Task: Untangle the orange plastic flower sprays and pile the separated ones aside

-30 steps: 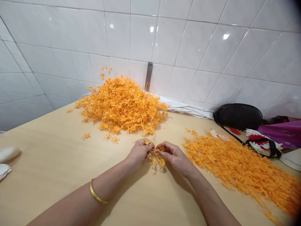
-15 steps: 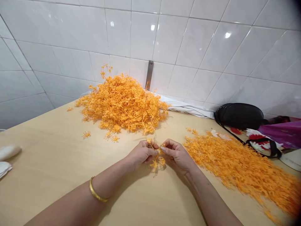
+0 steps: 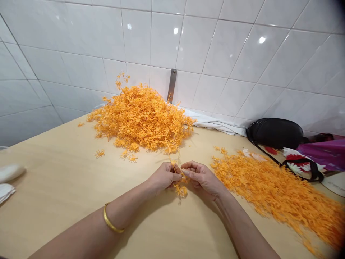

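Note:
My left hand (image 3: 165,177) is closed in a pinch on a thin orange plastic flower sprig (image 3: 181,190), whose spidery heads hang below the fingertips. Close by on the right, my right hand (image 3: 201,178) pinches the same sprig between thumb and fingers; the exact spot is partly hidden. Beyond both hands rises a big heap of tangled orange sprigs (image 3: 145,118). To the right lies a flatter, spread-out pile of loose orange pieces (image 3: 275,187).
Both piles rest on a pale wooden table (image 3: 81,194) against a white tiled wall. At the back right are a black bag (image 3: 276,133) with a strap, red and white artificial flowers (image 3: 295,158) and purple cloth (image 3: 323,153). White objects (image 3: 10,173) lie at the left edge.
The hanging sprig heads have shifted and bunched together below the fingers. My right fingertips have moved slightly left; my left hand keeps its pinch.

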`<state>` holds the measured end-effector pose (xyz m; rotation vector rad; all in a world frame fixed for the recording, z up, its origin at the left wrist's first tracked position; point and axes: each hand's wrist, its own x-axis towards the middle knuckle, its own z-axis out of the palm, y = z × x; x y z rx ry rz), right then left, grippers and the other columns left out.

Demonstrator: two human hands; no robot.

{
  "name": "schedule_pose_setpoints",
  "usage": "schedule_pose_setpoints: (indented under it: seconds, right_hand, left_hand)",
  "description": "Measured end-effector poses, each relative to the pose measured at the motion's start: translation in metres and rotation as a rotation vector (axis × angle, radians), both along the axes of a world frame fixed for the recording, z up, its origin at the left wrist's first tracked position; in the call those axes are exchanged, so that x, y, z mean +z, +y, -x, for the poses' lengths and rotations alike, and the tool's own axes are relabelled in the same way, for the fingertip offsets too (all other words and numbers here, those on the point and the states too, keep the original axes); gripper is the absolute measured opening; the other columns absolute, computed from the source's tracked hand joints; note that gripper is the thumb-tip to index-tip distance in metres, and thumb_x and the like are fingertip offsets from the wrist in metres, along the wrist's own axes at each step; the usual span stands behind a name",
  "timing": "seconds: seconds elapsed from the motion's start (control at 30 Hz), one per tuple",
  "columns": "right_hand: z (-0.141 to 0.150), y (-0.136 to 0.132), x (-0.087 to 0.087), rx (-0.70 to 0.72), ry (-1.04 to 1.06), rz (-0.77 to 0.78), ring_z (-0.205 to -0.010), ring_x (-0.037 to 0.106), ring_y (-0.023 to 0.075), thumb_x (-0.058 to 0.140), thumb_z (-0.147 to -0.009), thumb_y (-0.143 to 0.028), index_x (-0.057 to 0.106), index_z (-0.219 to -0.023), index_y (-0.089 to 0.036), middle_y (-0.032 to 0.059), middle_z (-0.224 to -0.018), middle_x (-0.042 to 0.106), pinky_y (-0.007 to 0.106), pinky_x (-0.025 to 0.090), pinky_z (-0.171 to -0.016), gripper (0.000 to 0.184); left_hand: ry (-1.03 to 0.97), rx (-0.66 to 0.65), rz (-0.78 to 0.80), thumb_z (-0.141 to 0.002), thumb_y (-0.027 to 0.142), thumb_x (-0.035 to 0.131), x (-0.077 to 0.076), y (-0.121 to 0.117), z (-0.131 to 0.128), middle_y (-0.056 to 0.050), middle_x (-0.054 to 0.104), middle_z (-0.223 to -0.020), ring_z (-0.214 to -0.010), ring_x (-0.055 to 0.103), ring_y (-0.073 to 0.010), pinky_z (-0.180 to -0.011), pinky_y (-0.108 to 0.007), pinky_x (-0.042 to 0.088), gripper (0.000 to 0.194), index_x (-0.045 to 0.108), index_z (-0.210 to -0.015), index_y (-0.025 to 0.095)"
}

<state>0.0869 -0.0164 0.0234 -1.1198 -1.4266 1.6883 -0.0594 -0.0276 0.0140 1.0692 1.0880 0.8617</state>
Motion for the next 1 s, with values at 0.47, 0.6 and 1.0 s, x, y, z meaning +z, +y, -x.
schedule_pose_setpoints:
  seconds: [0.47,0.6,1.0]
  right_hand:
    - [0.009,-0.002,-0.007,-0.040,-0.267,-0.336,-0.053,0.041,0.0096,0.045,-0.077,-0.035,0.048,-0.065,-0.017,-0.0025,-0.057,0.049,0.022,0.031,-0.049,0.022]
    - [0.014,-0.005,-0.007,-0.032,-0.292,-0.401,-0.052,0.042,0.0089,0.048,-0.075,-0.041,0.043,-0.063,-0.018,-0.0034,-0.056,0.048,0.021,0.031,-0.047,0.027]
    - [0.029,-0.003,-0.009,-0.250,0.096,-0.193,-0.036,0.026,0.0038,0.054,-0.068,-0.049,0.042,-0.058,-0.017,-0.0043,-0.044,0.047,0.018,0.018,-0.036,0.035]
  left_hand:
    - [-0.036,-0.001,-0.031,-0.064,0.019,0.059,0.000,0.000,0.000,0.001,0.049,-0.041,-0.029,0.029,-0.0021,-0.033,-0.017,0.015,0.013,0.052,-0.056,0.012]
    - [-0.042,0.014,-0.048,-0.063,0.010,0.054,0.001,-0.002,-0.005,0.001,0.047,-0.040,-0.032,0.034,-0.0032,-0.035,-0.017,0.020,0.011,0.051,-0.053,0.011]
    - [-0.324,-0.105,-0.045,-0.064,0.025,0.062,-0.002,0.012,0.005,0.001,0.045,-0.047,-0.036,0.033,-0.0023,-0.035,-0.017,0.017,0.022,0.049,-0.051,0.011]
